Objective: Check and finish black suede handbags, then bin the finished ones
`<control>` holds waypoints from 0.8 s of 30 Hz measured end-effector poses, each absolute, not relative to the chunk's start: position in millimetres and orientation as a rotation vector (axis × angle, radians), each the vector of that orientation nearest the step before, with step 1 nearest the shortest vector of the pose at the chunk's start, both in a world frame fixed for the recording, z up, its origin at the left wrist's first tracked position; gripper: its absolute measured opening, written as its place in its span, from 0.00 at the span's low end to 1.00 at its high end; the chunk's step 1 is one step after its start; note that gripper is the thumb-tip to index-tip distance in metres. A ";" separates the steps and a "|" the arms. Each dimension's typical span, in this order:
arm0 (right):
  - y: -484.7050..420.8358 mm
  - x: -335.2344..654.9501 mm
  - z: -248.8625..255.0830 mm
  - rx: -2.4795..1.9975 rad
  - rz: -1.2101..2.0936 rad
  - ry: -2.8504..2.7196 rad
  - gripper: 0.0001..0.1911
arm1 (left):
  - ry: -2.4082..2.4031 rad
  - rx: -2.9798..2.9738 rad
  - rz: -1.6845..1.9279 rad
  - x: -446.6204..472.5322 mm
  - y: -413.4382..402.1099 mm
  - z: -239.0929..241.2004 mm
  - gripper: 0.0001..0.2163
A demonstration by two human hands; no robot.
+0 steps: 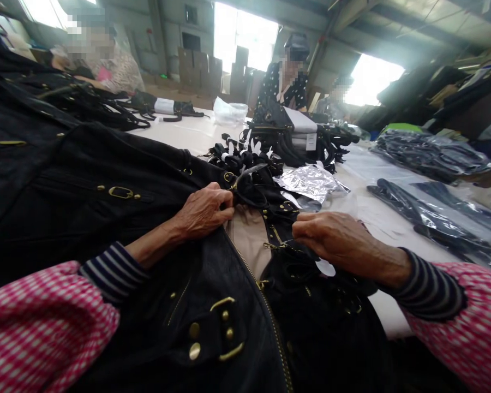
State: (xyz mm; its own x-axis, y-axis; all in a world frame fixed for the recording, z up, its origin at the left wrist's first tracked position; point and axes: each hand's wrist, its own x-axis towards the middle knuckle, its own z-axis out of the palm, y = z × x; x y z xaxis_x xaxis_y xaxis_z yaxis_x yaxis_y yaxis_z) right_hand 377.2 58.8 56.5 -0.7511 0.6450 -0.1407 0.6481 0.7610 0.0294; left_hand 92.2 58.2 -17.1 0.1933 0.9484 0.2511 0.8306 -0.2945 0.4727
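A black jacket [204, 273] with brass buckles, studs and zips lies spread before me, its front parted over a beige lining [247, 234]. My left hand [204, 210] is closed on the jacket's zip edge near the collar. Opposite it, my right hand [331, 237] is closed, with its fingertips at the other front edge; what they pinch is hidden. Beneath the right hand sits a dark bundle with a white tag [325, 267]. The brass zip [265, 305] runs down toward me, separated in its upper part.
Bundled black straps with white tags [245, 155] and crinkled clear plastic [313, 183] lie beyond the jacket. A stack of folded black garments [286, 128] stands farther back. Plastic-wrapped garments [437, 153] are at right. Co-workers sit or stand across the white table [184, 131].
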 end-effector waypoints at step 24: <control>39.5 369.4 40.3 1.083 -0.614 2.906 0.07 | 1.708 2.245 0.754 91.4 58.7 -17.4 0.06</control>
State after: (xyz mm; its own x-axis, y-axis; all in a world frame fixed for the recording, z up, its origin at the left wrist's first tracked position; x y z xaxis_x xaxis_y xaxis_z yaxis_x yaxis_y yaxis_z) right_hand 369.4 39.5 40.3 -0.7650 0.6337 -0.1145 0.6259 0.6897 -0.3641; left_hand 91.4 58.7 -17.4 0.1924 0.9452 0.2639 0.8317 -0.2998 0.4674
